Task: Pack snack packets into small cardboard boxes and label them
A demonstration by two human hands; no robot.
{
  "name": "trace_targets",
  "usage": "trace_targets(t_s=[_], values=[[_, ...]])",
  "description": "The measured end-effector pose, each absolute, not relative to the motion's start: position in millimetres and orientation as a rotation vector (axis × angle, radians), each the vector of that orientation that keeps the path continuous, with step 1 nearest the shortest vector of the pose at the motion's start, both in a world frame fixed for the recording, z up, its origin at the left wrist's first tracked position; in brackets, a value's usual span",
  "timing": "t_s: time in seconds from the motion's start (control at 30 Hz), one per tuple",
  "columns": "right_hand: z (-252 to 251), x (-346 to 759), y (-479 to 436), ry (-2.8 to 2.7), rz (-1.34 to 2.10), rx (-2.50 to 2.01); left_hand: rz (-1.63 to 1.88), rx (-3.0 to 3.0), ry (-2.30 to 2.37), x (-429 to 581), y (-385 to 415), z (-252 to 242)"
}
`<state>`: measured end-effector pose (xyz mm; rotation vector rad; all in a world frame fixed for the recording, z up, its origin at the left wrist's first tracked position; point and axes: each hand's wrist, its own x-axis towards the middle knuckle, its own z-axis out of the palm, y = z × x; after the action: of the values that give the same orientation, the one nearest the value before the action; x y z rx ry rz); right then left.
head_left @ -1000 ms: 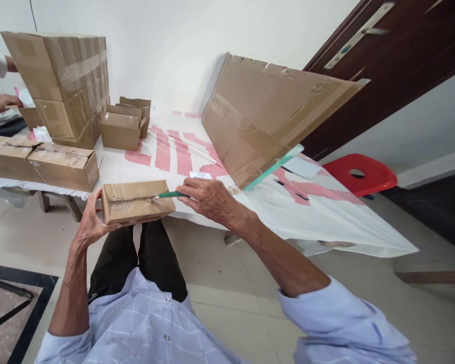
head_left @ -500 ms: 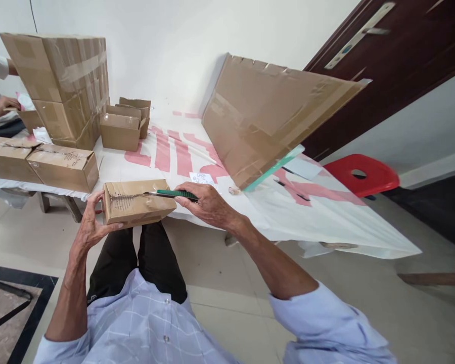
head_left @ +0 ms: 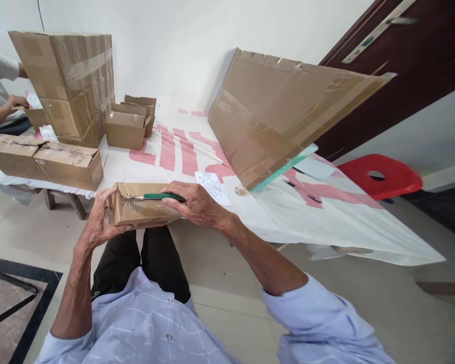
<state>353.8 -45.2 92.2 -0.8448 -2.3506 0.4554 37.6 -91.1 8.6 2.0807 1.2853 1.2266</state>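
A small brown cardboard box [head_left: 146, 218] is held at the table's front edge, above my legs. My left hand [head_left: 100, 222] grips its left end, thumb along the near side and fingers at the far corner. In my right hand [head_left: 195, 205] is a green-handled box cutter [head_left: 157, 196], lying nearly flat over the box top. Its blade points left along the top seam, near dark scribbled marks. The right fingers are wrapped around the handle, and the hand covers the box's right end.
Two closed boxes [head_left: 70, 164] sit left, before a tall taped carton stack [head_left: 76, 86]. Small open boxes [head_left: 125, 129] stand behind. A large cardboard panel [head_left: 280, 111] leans right, near a written paper [head_left: 212, 188] and red stool [head_left: 387, 177]. Another person's hand [head_left: 15, 103] works far left.
The box cutter has slid left along the box top, its tip now closer to the left end. My right hand has followed it, and more of the written paper shows.
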Motion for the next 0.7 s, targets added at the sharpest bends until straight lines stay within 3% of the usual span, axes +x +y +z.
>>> trace_targets(t_s=[0.5,0.7], values=[[90,340,-47,-2.440,0.302,-0.746,1.177,2.191,1.219,39,-96,17],[86,331,-45,-2.600,0.053,-0.863,1.112,2.175,1.241,38,-100,22]])
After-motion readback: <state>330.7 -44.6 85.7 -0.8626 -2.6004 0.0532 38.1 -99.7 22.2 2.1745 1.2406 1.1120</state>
